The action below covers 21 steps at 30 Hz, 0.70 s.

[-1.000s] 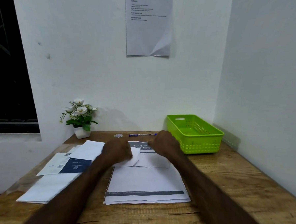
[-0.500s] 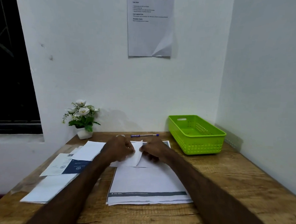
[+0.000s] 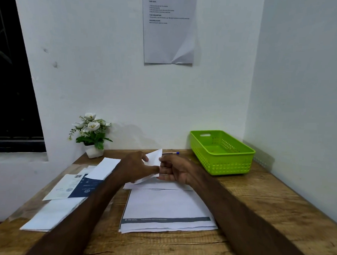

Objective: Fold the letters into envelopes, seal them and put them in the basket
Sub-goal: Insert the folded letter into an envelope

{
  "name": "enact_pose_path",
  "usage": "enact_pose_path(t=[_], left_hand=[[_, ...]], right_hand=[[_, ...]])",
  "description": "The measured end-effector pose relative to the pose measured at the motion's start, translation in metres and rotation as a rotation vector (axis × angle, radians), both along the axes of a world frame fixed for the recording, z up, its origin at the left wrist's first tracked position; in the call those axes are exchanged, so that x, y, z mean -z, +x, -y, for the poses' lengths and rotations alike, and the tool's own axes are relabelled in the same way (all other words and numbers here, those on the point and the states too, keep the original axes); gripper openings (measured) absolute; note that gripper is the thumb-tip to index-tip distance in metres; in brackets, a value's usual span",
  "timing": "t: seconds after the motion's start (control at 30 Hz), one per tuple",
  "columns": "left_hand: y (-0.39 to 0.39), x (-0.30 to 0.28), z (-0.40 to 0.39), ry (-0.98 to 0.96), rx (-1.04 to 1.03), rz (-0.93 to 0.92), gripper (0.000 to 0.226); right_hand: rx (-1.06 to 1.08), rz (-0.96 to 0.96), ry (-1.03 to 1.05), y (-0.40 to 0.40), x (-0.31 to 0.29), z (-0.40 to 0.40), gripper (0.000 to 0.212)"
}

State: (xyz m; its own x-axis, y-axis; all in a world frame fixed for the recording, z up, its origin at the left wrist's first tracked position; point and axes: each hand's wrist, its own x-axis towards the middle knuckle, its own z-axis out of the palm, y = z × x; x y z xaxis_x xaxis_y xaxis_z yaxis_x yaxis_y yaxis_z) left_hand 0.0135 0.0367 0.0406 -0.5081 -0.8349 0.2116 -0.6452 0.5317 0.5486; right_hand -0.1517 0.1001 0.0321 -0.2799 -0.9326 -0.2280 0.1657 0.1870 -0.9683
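A small folded white letter (image 3: 154,158) is lifted off the table between both hands, above the far end of a stack of printed letters (image 3: 165,209). My left hand (image 3: 134,169) pinches its left side, thumb across the front. My right hand (image 3: 176,171) holds its right edge with curled fingers. Envelopes (image 3: 52,213) and a blue-and-white one (image 3: 76,187) lie to the left, with another white sheet (image 3: 105,168) behind them. The green basket (image 3: 222,165) stands at the back right with nothing visible inside.
A small pot of white flowers (image 3: 92,135) stands at the back left by the wall. A blue pen (image 3: 171,153) lies behind my hands. The wooden table (image 3: 267,206) meets walls at the back and right. A printed sheet (image 3: 169,28) hangs on the wall.
The folded letter lay flat under my pressing hands on the stack before. Now both hands have lifted it and hold it tilted up above the stack.
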Motion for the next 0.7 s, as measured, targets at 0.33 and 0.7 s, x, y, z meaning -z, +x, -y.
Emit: enact_pose_path(t=[0.33,0.7], left_hand=[[-0.003,0.002,-0.001,-0.092,-0.102,-0.029,0.028],[-0.002,0.000,-0.010,-0.174,-0.120,-0.007,0.022]], right_hand=[[-0.027,0.033,0.010,0.000,0.003,0.002,0.017],[0.055,-0.544,-0.026,-0.006,-0.008,-0.010,0.021]])
